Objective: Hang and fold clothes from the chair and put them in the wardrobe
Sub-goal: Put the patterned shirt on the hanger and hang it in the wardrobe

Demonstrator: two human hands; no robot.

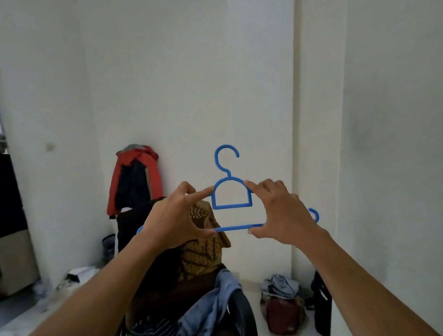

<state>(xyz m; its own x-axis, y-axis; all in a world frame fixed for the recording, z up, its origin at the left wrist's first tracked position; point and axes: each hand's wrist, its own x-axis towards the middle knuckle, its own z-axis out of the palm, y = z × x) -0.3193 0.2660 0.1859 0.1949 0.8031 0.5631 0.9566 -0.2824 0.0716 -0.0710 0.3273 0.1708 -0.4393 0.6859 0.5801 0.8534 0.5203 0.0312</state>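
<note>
Both hands, left [178, 220] and right [278, 211], pinch the upright blue hanger [230, 191].

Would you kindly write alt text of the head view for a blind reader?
A left hand and a right hand hold a bare blue hanger upright before a white wall, each pinching it. Below, clothes lie heaped on a chair.

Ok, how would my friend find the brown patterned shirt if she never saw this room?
Find the chair heaped with clothes in front of the white wall. The brown shirt tops the heap, just below the blue hanger. Only it has golden patterns; its neighbours are a plain black garment and blue denim.
</note>
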